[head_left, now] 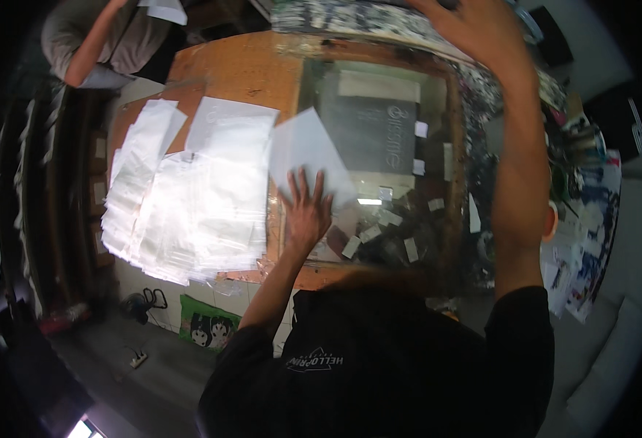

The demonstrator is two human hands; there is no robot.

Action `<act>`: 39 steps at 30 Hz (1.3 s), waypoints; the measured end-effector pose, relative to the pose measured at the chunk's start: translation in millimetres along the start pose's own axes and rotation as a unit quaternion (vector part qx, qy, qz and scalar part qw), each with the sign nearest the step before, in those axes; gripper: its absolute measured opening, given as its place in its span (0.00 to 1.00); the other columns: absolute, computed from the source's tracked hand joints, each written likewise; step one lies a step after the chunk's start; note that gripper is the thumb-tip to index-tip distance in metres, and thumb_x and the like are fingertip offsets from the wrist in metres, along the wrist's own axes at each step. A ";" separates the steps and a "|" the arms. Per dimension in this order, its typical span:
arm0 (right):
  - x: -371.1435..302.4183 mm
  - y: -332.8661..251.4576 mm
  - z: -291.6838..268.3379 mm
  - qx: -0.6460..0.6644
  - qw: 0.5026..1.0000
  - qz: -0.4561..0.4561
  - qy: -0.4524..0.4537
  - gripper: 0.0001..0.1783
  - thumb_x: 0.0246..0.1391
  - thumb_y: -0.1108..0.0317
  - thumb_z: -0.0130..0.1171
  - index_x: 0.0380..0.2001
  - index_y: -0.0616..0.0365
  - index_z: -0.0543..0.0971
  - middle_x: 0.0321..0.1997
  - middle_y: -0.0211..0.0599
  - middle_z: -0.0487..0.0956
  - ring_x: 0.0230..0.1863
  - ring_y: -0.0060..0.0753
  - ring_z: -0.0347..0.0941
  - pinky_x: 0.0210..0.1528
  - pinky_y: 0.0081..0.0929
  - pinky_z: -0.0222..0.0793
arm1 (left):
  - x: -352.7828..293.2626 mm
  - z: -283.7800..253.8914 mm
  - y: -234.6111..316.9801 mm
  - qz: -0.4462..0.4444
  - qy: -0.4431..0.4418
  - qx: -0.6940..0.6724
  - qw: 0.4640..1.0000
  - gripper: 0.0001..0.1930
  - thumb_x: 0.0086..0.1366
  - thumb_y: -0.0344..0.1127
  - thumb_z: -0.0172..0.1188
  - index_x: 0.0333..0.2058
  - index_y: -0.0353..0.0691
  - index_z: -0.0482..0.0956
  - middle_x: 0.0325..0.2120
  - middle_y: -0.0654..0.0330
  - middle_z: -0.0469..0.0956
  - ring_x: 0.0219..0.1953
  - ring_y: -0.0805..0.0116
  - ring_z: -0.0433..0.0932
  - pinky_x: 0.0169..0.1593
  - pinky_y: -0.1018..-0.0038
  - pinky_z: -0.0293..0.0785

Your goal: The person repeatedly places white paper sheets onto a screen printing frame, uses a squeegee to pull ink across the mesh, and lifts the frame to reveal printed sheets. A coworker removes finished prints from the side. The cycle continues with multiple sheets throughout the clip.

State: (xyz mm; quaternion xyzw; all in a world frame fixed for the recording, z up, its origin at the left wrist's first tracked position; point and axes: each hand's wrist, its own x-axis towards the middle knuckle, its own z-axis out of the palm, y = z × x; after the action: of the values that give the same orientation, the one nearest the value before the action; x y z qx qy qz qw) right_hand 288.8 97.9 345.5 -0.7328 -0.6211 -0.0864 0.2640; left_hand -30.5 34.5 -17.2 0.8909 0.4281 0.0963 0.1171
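My left hand (308, 212) lies flat with its fingers spread on the lower part of a thin frosted white sheet (310, 142). That sheet is tilted across the left edge of a framed glass panel (427, 244). Under or on the glass is a dark grey rectangle (368, 124) with pale lettering. My right arm stretches far forward along the right side. At the top edge my right hand (474, 33) is over a paint-smeared black and white bar (365, 22); its thumb is spread, and most of its fingers are cut off by the picture's edge.
Overlapping white sheets (211, 190) cover the left of the orange-brown wooden table (241, 62). Small pale tape pieces (370, 233) dot the glass. At upper left another person (91, 47) is holding a white sheet. Dark racks (36, 182) stand left; a green cushion (208, 325) lies below.
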 end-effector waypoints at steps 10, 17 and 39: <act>-1.9 26.0 -15.8 0.113 0.984 0.001 -0.140 0.23 0.69 0.57 0.55 0.27 0.67 0.82 0.14 0.33 0.70 0.14 0.20 0.61 0.14 0.22 0.60 | 114.3 47.1 94.5 0.190 -0.009 -0.096 0.977 0.35 0.68 0.54 0.57 0.69 0.43 0.65 0.74 0.44 0.53 0.78 0.48 0.45 0.70 0.27 0.32; 8.7 22.5 -6.7 -0.034 0.974 0.053 -0.217 0.20 0.71 0.64 0.53 0.29 0.68 0.82 0.15 0.29 0.69 0.11 0.16 0.53 0.10 0.18 0.50 | 74.4 48.9 101.7 0.110 -0.018 -0.028 0.993 0.35 0.68 0.52 0.58 0.67 0.35 0.67 0.73 0.41 0.54 0.78 0.42 0.41 0.67 0.22 0.30; -249.8 13.6 170.0 -0.035 0.998 -0.019 -0.057 0.27 0.54 0.60 0.67 0.56 0.57 0.78 0.37 0.40 0.77 0.42 0.40 0.73 0.49 0.43 0.62 | -6.1 -73.2 97.3 -0.406 -0.073 -0.807 0.422 0.37 0.73 0.54 0.55 0.71 0.39 0.54 0.63 0.50 0.66 0.68 0.54 0.63 0.70 0.45 0.56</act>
State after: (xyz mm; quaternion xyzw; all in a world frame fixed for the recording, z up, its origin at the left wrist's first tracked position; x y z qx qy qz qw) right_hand 214.2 -35.3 84.4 -0.7335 -0.6454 -0.0716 0.2008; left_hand 17.9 -20.1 80.5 0.1149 0.4565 0.2731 0.8390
